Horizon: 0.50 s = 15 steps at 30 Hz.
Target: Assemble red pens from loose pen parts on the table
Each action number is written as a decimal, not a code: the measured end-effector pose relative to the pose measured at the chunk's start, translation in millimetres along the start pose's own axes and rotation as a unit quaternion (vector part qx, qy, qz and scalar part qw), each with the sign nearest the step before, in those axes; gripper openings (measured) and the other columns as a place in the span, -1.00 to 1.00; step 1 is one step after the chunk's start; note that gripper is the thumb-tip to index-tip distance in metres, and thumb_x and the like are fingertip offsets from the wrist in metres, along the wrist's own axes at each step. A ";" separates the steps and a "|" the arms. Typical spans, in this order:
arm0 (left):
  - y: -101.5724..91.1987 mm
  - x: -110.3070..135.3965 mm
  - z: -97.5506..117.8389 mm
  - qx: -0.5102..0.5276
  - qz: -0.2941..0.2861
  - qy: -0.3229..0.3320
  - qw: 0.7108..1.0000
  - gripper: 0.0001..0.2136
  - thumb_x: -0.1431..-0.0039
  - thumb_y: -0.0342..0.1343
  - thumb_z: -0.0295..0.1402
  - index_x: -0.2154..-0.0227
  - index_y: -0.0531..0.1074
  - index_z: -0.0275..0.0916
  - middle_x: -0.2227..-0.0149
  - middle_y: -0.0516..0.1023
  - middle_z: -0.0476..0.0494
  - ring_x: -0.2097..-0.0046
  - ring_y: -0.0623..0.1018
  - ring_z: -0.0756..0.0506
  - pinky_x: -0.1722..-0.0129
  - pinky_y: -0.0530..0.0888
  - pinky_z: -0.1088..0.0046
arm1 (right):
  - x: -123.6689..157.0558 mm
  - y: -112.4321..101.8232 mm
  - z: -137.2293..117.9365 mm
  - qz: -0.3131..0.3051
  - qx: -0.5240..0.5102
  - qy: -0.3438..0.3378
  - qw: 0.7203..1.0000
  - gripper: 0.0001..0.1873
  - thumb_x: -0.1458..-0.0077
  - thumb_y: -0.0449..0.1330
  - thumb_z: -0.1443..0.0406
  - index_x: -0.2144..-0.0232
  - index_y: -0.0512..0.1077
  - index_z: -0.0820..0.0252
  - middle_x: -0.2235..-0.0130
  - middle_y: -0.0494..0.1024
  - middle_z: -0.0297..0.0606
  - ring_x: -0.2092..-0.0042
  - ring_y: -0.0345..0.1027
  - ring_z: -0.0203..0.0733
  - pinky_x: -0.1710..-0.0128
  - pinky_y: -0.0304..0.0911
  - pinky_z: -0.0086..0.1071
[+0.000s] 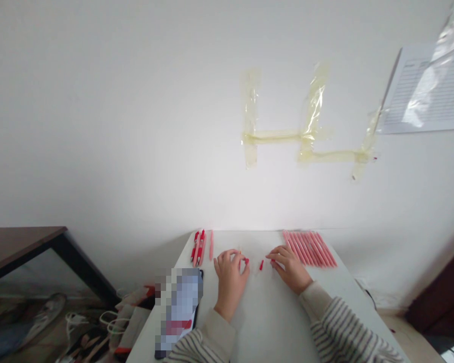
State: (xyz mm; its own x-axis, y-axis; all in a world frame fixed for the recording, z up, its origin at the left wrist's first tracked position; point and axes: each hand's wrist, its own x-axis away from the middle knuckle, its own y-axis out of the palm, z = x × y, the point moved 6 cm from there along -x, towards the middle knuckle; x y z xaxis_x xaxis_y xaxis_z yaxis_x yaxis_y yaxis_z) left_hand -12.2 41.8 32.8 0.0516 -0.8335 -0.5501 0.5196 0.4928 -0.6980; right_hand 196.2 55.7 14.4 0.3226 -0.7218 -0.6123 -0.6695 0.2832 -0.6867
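Observation:
My left hand [230, 277] is bent over the white table, its thumb and fingertips closed about a small red pen part [246, 260]. A thin strip, perhaps a refill, shows by its fingers, too small to make out. My right hand [290, 269] is closed in a pinch, with a bit of red at its fingertips; what it is stays mostly hidden. Between both hands a small red pen tip [261, 264] lies loose on the tabletop. Beside my right hand, several pink pen barrels [312, 248] lie in a slanting row.
Red and pink pens [198, 248] lie at the table's far left, with one pink barrel [211, 245] apart. A phone-like, pixelated object [179, 307] lies along the left edge. The wall [136, 126] borders the white table [272, 322]. A dark table [26, 247] stands left, bags below.

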 end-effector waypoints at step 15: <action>0.6 -2.1 -0.8 0.035 -0.009 -0.004 0.999 -0.91 -0.06 0.17 -0.45 0.34 0.47 -0.15 0.15 0.60 -0.08 -0.01 0.50 -0.21 -0.09 0.33 0.06 | -16.4 15.2 -8.8 -0.056 0.090 0.042 0.993 -0.68 -0.22 0.17 0.43 0.12 0.60 -0.07 -0.01 0.53 -0.20 -0.11 0.25 0.00 -0.13 0.26 -0.03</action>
State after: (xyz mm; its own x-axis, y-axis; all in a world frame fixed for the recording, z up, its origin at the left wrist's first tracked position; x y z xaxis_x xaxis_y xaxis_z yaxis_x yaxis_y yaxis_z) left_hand -12.7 44.1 33.2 0.0486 -0.8439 -0.5344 0.5782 0.4600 -0.6739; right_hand 174.9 66.3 17.5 0.3261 -0.8032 -0.4985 -0.4991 0.3016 -0.8124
